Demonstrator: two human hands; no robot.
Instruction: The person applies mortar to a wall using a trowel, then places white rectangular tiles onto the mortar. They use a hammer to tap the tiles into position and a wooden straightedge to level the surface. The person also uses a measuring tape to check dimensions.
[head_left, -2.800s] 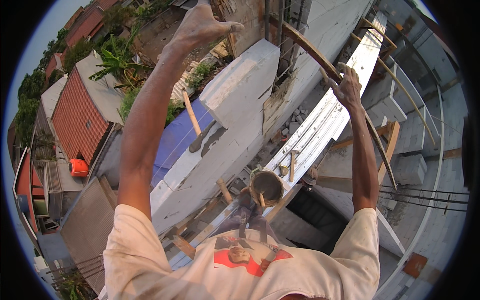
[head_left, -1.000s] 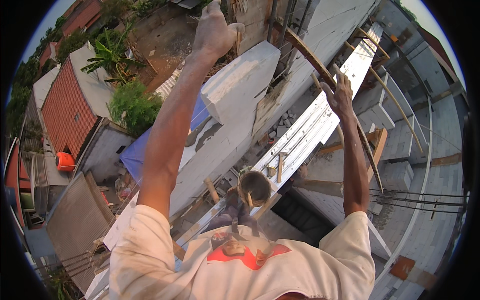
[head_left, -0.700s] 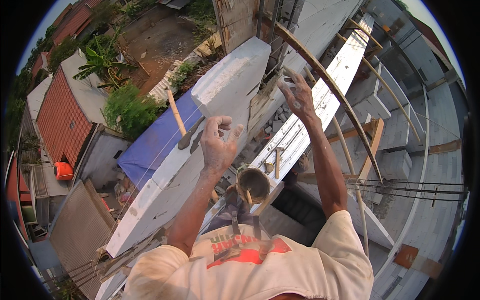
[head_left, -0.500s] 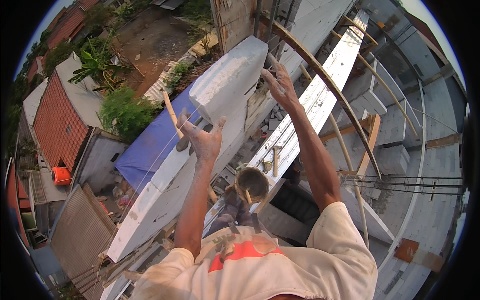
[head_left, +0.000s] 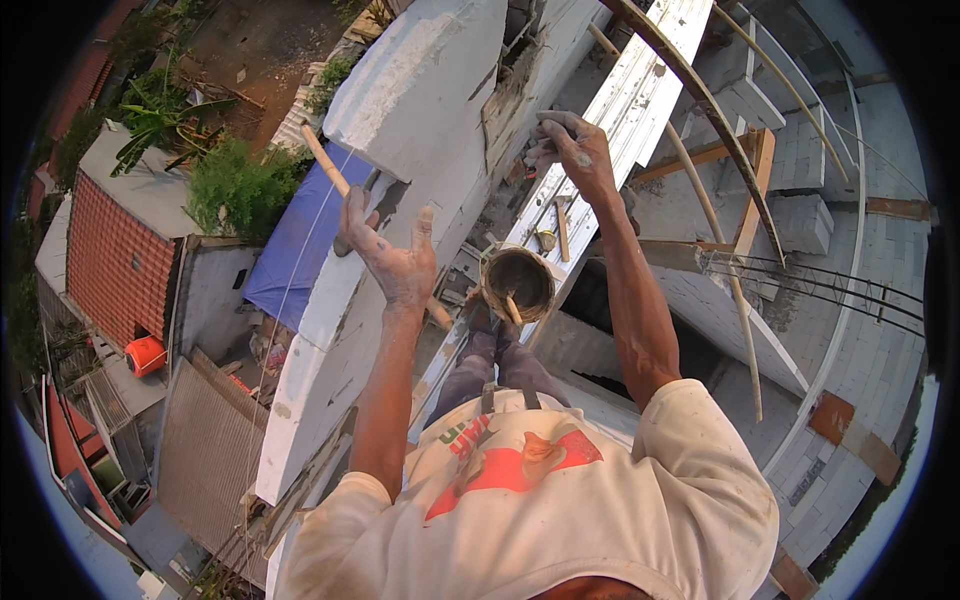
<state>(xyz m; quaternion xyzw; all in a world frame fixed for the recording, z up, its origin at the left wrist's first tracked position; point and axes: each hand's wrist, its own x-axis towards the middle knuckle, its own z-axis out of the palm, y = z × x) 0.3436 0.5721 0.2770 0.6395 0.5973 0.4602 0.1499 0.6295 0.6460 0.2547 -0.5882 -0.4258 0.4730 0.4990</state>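
A large white lightweight concrete block (head_left: 415,85) sits on top of a white block wall (head_left: 340,385). My left hand (head_left: 395,255), dusty and with fingers and thumb apart, is over the wall below the block's near end and holds nothing. To the right of the block, my right hand (head_left: 575,150) hangs above the plank; its fingers are loosely bent and apart, and I see nothing in them. A round bucket (head_left: 548,285) with a wooden handle (head_left: 513,310) sticking out stands close to my legs. A hammer (head_left: 562,228) lies on the white ribbed plank (head_left: 600,130) beyond it.
A bamboo pole (head_left: 325,160) slants behind my left hand, and a thin string line runs along the wall's outer side. Low down outside are a blue tarp (head_left: 300,240) and a tiled roof (head_left: 115,270). A curved pole (head_left: 705,95) and steel bars (head_left: 820,290) are on the right.
My right hand has drawn back from the block's end, and its fingers have bent. My left hand stays raised over the wall. The view has shifted, bringing my legs further into sight.
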